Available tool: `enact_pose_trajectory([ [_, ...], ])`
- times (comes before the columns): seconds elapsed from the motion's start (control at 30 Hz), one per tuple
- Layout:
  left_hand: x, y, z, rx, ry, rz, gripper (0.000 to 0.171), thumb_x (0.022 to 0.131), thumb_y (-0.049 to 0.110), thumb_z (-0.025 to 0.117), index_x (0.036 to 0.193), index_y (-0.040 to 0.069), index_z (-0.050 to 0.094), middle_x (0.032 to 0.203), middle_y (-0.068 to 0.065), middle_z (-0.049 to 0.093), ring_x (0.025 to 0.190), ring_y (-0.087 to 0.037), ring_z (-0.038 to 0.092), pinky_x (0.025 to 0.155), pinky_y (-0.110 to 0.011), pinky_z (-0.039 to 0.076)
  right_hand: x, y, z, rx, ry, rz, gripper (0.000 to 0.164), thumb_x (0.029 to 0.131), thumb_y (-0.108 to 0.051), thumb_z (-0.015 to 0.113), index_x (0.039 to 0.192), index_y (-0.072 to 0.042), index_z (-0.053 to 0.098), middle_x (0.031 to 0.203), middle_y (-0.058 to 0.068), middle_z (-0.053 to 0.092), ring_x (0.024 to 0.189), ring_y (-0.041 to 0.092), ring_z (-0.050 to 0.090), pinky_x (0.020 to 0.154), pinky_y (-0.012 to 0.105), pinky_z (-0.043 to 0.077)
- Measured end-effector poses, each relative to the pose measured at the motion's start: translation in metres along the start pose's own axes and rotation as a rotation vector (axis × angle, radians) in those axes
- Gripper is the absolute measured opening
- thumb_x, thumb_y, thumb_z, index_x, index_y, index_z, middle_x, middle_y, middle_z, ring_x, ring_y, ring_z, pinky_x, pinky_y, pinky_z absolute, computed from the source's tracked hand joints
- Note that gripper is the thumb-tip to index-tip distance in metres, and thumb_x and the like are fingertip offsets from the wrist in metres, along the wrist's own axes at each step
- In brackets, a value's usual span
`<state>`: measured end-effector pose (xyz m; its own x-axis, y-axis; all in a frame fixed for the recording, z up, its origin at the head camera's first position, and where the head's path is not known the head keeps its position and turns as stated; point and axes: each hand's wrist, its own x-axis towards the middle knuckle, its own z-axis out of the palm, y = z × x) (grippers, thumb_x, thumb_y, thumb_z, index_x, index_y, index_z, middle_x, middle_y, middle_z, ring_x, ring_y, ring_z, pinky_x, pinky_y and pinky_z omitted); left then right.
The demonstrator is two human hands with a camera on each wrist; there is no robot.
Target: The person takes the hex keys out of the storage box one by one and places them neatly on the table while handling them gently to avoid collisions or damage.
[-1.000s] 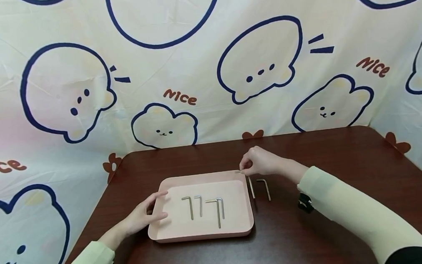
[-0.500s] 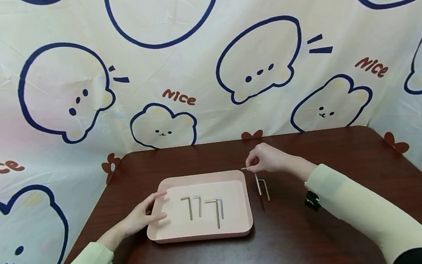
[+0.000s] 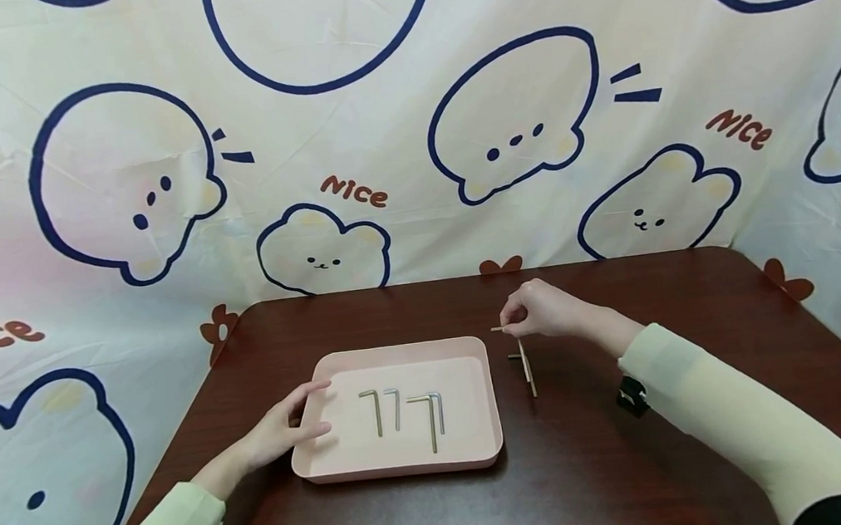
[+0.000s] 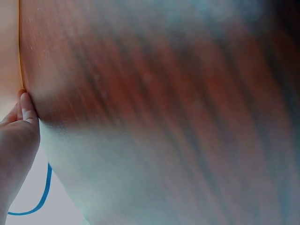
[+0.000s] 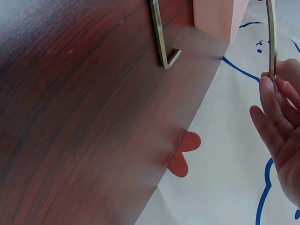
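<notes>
A pink tray (image 3: 401,468) stands on the table with several L-shaped hex keys (image 3: 377,416) lying in it. My left hand (image 3: 281,429) grips its left rim, thumb and a finger reaching over the edge; the other fingers are hidden in the head view. Right of the tray, my right hand (image 3: 541,310) pinches a hex key (image 5: 272,33) near its bend, the long arm pointing down. Another hex key (image 5: 160,35) lies on the table just below, partly covered by the held one in the head view.
The dark brown wooden table (image 3: 428,520) reaches back to a cream cloth backdrop (image 3: 418,238) printed with bear outlines. More of this cloth hangs along both sides.
My right hand has moved right and slightly back with the hex key, from the tray's far right corner to over the hex key on the table. The left hand and tray stay put.
</notes>
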<state>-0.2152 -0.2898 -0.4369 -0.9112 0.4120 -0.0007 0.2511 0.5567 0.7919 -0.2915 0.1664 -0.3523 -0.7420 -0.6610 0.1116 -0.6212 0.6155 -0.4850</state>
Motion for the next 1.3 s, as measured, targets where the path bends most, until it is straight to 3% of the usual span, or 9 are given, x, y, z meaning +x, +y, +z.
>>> enact_pose_trajectory([
  [0.27, 0.0, 0.001, 0.0, -0.002, -0.001, 0.0, 0.066, 0.088, 0.021, 0.074, 0.143, 0.005, 0.041, 0.146, -0.022, 0.039, 0.127, -0.04, 0.042, 0.098, -0.054, 0.037, -0.008, 0.01, -0.002, -0.002, 0.019, 0.031, 0.004, 0.086, -0.008, 0.073, 0.082, -0.008, 0.075, 0.076, -0.006, 0.066, 0.066, 0.013, 0.053, 0.062, 0.028, 0.048],
  [1.3, 0.0, 0.001, 0.0, 0.009, 0.006, -0.009, 0.066, 0.088, 0.021, 0.074, 0.143, 0.006, 0.041, 0.145, -0.021, 0.04, 0.126, -0.038, 0.043, 0.097, -0.051, 0.038, -0.03, 0.045, 0.008, 0.05, -0.01, 0.111, 0.003, 0.086, -0.008, 0.074, 0.084, -0.005, 0.074, 0.075, -0.006, 0.064, 0.068, 0.014, 0.053, 0.064, 0.028, 0.048],
])
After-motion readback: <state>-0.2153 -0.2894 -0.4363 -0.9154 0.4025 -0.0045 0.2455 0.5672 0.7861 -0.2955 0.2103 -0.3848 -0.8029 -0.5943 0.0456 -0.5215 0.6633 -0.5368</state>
